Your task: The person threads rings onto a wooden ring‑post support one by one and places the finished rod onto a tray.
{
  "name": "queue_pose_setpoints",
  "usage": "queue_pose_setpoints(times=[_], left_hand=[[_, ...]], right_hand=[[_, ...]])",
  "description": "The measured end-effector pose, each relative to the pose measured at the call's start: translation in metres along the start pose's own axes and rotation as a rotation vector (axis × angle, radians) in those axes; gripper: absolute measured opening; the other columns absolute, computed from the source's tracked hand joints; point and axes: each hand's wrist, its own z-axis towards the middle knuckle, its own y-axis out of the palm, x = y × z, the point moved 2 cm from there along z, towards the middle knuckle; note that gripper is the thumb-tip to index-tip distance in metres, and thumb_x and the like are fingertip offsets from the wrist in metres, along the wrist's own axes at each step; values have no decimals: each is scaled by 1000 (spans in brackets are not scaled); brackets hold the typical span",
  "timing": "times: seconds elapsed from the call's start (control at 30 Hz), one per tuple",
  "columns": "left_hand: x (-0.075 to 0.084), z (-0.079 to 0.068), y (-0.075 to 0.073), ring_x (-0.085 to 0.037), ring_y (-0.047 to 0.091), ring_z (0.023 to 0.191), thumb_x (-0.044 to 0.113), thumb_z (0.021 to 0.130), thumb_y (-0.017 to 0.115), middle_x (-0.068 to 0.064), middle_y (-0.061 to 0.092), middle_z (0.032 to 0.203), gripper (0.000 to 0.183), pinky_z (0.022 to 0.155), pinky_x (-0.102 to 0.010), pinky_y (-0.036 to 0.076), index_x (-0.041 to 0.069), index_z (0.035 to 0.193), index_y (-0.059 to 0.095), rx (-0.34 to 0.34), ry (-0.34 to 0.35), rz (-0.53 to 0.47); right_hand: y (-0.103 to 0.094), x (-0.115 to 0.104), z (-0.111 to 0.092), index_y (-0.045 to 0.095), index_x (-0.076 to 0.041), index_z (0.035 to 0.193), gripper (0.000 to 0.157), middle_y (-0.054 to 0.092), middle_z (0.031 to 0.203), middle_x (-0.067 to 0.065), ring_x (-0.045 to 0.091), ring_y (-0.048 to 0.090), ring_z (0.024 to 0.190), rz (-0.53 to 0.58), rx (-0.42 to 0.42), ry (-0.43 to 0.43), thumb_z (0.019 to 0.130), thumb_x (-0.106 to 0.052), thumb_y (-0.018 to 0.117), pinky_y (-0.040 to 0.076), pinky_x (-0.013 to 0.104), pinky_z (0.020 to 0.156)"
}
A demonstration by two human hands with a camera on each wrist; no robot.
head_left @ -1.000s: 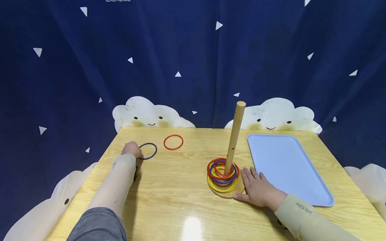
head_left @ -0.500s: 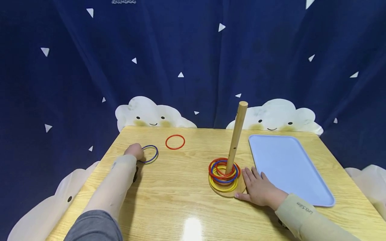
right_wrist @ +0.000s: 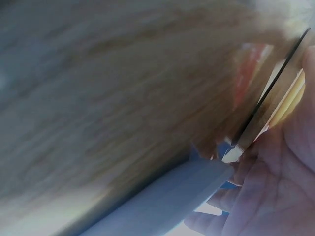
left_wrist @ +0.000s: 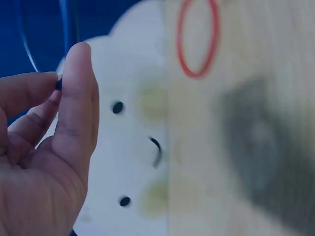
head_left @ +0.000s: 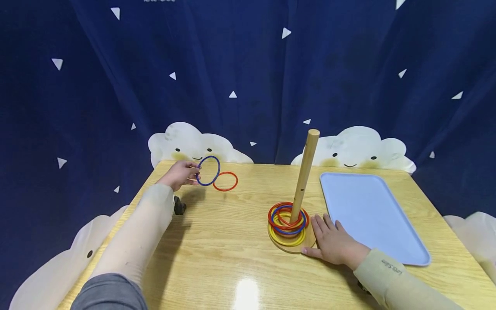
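My left hand point(head_left: 179, 175) pinches a blue ring point(head_left: 219, 168) by its near side, and the ring stands tilted up over the table's far left. In the left wrist view the thumb and fingertips point(left_wrist: 78, 59) meet on the ring's edge. A red ring point(head_left: 225, 190) lies flat on the table just beyond the blue one. My right hand point(head_left: 334, 244) rests with straight fingers at the edge of the round wooden base point(head_left: 310, 241). From that base a wooden peg point(head_left: 306, 165) rises, with several red, blue and yellow rings point(head_left: 286, 244) loosely piled around its foot.
A light blue tray point(head_left: 366, 211) lies on the wooden table point(head_left: 228, 258) right of the peg, close to my right hand. Behind the table's back edge hangs a dark blue curtain point(head_left: 217, 64) with printed clouds.
My left hand has lifted the blue ring off the table and moved slightly up and right with it. The right hand, peg and piled rings stay in place.
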Motion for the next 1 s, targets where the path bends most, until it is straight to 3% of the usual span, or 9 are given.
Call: queue_pose_setpoints(times=[0.2, 0.43, 0.67, 0.83, 1.0], left_hand=[[34, -4, 13, -16, 64, 83, 2, 108, 49, -7, 59, 96, 19, 77, -27, 61, -10, 121, 54, -31, 84, -99], [81, -18, 39, -12, 66, 75, -1, 106, 51, -4, 63, 87, 9, 75, -27, 61, 0, 108, 60, -120, 188, -227], [123, -37, 67, -13, 65, 77, -4, 106, 49, -3, 66, 93, 23, 70, -26, 60, 8, 98, 66, -203, 271, -422], [156, -48, 83, -15, 66, 76, -4, 106, 48, -4, 67, 97, 26, 67, -25, 60, 8, 97, 69, -265, 338, -571], [184, -59, 99, -16, 67, 73, -6, 106, 46, -7, 67, 92, 29, 63, -25, 60, 6, 97, 71, -334, 411, -676]], right_hand=[[1, 1, 0, 34, 16, 151, 110, 31, 157, 37, 59, 23, 144, 0, 10, 1, 94, -77, 49, 26, 77, 109], [-4, -2, -2, 34, 17, 150, 109, 31, 155, 39, 61, 23, 143, 26, -7, -9, 95, -76, 48, 25, 78, 108], [-8, -4, -3, 33, 18, 150, 109, 30, 155, 40, 62, 23, 143, 37, -11, -22, 95, -76, 49, 24, 79, 108], [-8, -2, -2, 32, 17, 151, 108, 29, 156, 39, 61, 22, 143, 15, -28, -8, 96, -76, 46, 25, 78, 109], [-13, -6, -4, 32, 17, 151, 105, 29, 156, 39, 61, 22, 143, 36, -49, 10, 96, -69, 56, 25, 78, 108]])
